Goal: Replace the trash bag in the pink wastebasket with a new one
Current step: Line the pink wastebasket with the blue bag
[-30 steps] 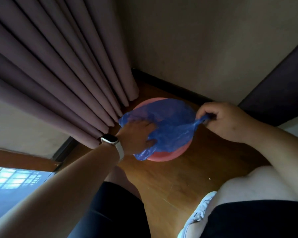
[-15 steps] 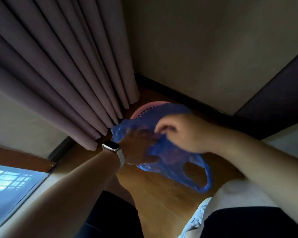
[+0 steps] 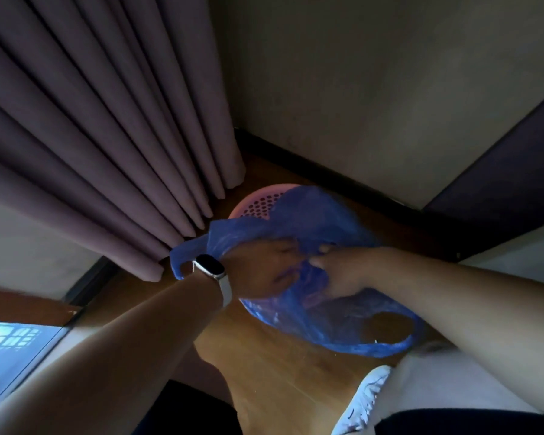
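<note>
A pink perforated wastebasket [image 3: 259,204] stands on the wooden floor in the corner; only its far rim and holed wall show. A blue plastic trash bag [image 3: 324,221] is spread over the rest of it, one handle loop [image 3: 413,337] hanging to the near right, another by my left wrist. My left hand [image 3: 264,268], with a watch on the wrist, is partly inside the bag and grips its plastic. My right hand [image 3: 336,271] is beside it, fingers pinching the bag's film in the middle.
Purple curtain folds [image 3: 123,136] hang just left of the basket, reaching the floor. A beige wall with dark skirting [image 3: 343,180] runs behind it. My knees and a white shoe [image 3: 361,400] are at the bottom. A dark panel [image 3: 515,164] stands right.
My right hand let go of the bag's handle and crossed left to meet my left hand in the bag's middle. The bag has opened wider, a loop hanging at the near right.
</note>
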The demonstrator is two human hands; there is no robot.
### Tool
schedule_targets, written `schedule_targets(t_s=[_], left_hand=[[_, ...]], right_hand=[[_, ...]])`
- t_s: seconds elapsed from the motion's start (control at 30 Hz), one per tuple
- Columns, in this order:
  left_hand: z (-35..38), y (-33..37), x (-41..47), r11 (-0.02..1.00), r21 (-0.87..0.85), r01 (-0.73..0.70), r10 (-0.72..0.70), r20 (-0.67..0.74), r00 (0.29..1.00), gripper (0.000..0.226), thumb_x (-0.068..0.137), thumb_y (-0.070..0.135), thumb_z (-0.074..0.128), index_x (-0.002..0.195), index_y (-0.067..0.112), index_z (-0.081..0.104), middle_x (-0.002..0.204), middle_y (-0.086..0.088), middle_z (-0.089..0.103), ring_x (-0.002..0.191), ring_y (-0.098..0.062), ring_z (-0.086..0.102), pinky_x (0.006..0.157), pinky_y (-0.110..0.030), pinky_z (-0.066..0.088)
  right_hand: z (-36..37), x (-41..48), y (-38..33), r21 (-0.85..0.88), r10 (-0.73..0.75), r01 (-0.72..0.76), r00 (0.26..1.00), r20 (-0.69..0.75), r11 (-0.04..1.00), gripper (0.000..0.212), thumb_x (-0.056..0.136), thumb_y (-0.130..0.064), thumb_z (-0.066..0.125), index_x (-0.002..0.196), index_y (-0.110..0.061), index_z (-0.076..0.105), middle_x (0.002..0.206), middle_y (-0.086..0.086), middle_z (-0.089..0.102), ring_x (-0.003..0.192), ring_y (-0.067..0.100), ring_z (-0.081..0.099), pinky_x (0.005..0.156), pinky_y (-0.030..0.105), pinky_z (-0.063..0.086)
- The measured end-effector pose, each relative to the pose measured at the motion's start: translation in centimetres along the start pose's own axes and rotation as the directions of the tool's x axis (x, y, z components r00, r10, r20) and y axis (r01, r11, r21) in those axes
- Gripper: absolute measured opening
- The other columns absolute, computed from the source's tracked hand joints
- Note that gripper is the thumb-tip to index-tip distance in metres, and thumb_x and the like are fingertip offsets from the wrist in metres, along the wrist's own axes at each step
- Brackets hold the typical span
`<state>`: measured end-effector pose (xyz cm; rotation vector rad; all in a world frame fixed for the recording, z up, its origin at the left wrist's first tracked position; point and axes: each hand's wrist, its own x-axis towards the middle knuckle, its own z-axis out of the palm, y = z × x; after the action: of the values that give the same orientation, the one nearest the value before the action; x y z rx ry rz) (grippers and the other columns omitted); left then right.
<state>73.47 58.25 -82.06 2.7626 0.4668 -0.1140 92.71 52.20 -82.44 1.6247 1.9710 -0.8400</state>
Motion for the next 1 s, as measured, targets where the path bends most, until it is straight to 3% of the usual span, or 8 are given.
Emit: schedule_targets(t_s=[0.1, 0.23, 0.33, 0.47, 0.6, 0.7, 0.87, 1.0], left_hand=[[0.2, -2.1, 1.6, 0.975, 0.088, 0.205, -0.214, 0.119, 0.969, 0.046, 0.098, 0.039, 0.043, 0.139, 0.018, 0.047, 0.138, -0.01, 0.053, 0.125, -0.03, 0.049, 0.103, -0.037, 0.033], [0.7, -6.1, 0.7, 0.878, 0.123, 0.462, -0.476, 0.324, 0.818, 0.069, 0.096, 0.037, 0.053, 0.153, 0.017, 0.019, 0.157, -0.008, 0.028, 0.142, -0.025, 0.028, 0.114, -0.034, 0.015], [0.0, -7.2, -0.9, 0.86, 0.035, 0.508, -0.483, 0.376, 0.791, 0.082, 0.088, 0.038, 0.066, 0.152, 0.02, 0.019, 0.158, -0.007, 0.025, 0.143, -0.024, 0.026, 0.114, -0.033, 0.016], [-0.4, -7.4, -3.1, 0.892, 0.109, 0.438, -0.447, 0.348, 0.824, 0.083, 0.081, 0.06, 0.064, 0.148, 0.021, 0.033, 0.152, -0.002, 0.035, 0.139, -0.018, 0.033, 0.111, -0.023, 0.018], [-0.2, -7.1, -5.3, 0.9, 0.097, 0.425, -0.42, 0.453, 0.786, 0.124, 0.048, 0.096, 0.042, 0.148, 0.023, 0.033, 0.156, -0.008, 0.029, 0.141, -0.022, 0.03, 0.116, -0.029, 0.022], [-0.3, -5.5, -6.1, 0.91, 0.275, 0.31, -0.398, 0.368, 0.841, 0.105, 0.067, 0.091, 0.037, 0.152, 0.031, 0.02, 0.162, -0.007, 0.009, 0.147, -0.024, 0.015, 0.12, -0.034, 0.013], [-1.1, -3.0, -5.9, 0.933, 0.356, 0.059, -0.071, 0.02, 0.997, 0.054, 0.081, 0.047, 0.048, 0.123, 0.016, 0.062, 0.13, -0.016, 0.06, 0.117, -0.034, 0.059, 0.098, -0.046, 0.048], [-1.1, -3.5, -4.6, 0.928, 0.373, 0.022, 0.073, -0.239, 0.968, 0.044, 0.083, 0.034, 0.064, 0.121, 0.014, 0.06, 0.13, -0.016, 0.059, 0.121, -0.032, 0.052, 0.097, -0.045, 0.046]], right_hand=[[0.2, 0.4, 0.6, -0.015, -0.004, 0.005, 0.998, 0.062, 1.0, 0.058, 0.081, -0.071, 0.053, 0.11, -0.022, 0.064, 0.112, 0.007, 0.065, 0.102, 0.026, 0.061, 0.087, 0.03, 0.048], [-0.5, 0.6, 1.3, -0.006, -0.055, 0.055, 0.996, 0.065, 0.998, 0.033, 0.096, -0.047, 0.044, 0.086, -0.022, 0.065, 0.095, 0.005, 0.063, 0.094, 0.025, 0.059, 0.084, 0.032, 0.046], [-0.8, 1.2, 2.0, -0.03, -0.016, 0.018, 0.998, 0.056, 0.999, 0.04, 0.089, -0.051, 0.052, 0.061, -0.023, 0.046, 0.076, 0.0, 0.051, 0.081, 0.021, 0.053, 0.072, 0.03, 0.041], [-1.6, 0.8, 2.1, -0.016, -0.042, 0.042, 0.999, 0.035, 0.999, 0.03, 0.081, -0.045, 0.064, 0.066, -0.026, 0.046, 0.093, 0.001, 0.053, 0.09, 0.021, 0.056, 0.076, 0.027, 0.043], [-1.3, 1.4, 2.4, 0.044, -0.056, 0.052, 0.995, 0.082, 0.998, 0.028, 0.071, -0.05, 0.069, 0.079, -0.023, 0.064, 0.09, 0.0, 0.068, 0.084, 0.02, 0.065, 0.08, 0.033, 0.055], [-0.7, 1.7, 2.0, 0.022, -0.089, 0.087, 0.989, 0.116, 0.996, 0.028, 0.071, -0.049, 0.069, 0.079, -0.023, 0.063, 0.081, -0.002, 0.067, 0.075, 0.017, 0.063, 0.076, 0.033, 0.056], [-1.8, 1.1, 0.7, -0.027, -0.13, 0.132, 0.989, 0.073, 0.991, 0.02, 0.079, -0.035, 0.066, 0.085, -0.016, 0.064, 0.078, 0.004, 0.064, 0.074, 0.023, 0.06, 0.063, 0.03, 0.047], [-1.8, 1.0, 0.5, 0.002, -0.174, 0.174, 0.984, -0.03, 0.985, 0.016, 0.08, -0.029, 0.063, 0.075, -0.025, 0.048, 0.082, -0.002, 0.057, 0.075, 0.019, 0.055, 0.059, 0.03, 0.04]])
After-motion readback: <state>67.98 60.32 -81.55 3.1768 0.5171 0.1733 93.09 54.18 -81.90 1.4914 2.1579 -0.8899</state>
